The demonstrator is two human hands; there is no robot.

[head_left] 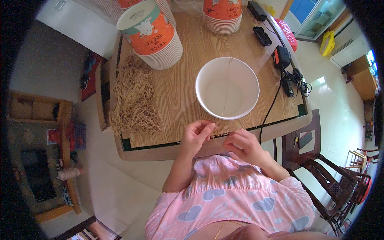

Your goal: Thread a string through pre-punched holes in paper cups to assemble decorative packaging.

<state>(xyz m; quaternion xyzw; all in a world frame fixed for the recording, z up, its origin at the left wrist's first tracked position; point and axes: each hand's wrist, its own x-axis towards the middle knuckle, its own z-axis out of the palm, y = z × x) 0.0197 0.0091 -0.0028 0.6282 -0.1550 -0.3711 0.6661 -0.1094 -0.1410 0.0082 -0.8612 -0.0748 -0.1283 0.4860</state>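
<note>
One white paper bucket (214, 95), smooth, round-mouthed, on the wood-grained bench (180, 94) — just beyond both hands, left hand (195, 137) nearer, its strand of twine (228, 80) running far rim to near. Left grip pinched narrow, right hand (246, 147) loosely curled — contents I cannot tell. Rough, tangled tan string (134, 100), left.

A white bucket (245, 94) is blocking the middle, the table (180, 94) is leaving room between bucket and string pile (134, 100), and black cords (299, 78) are crowding the right
</note>
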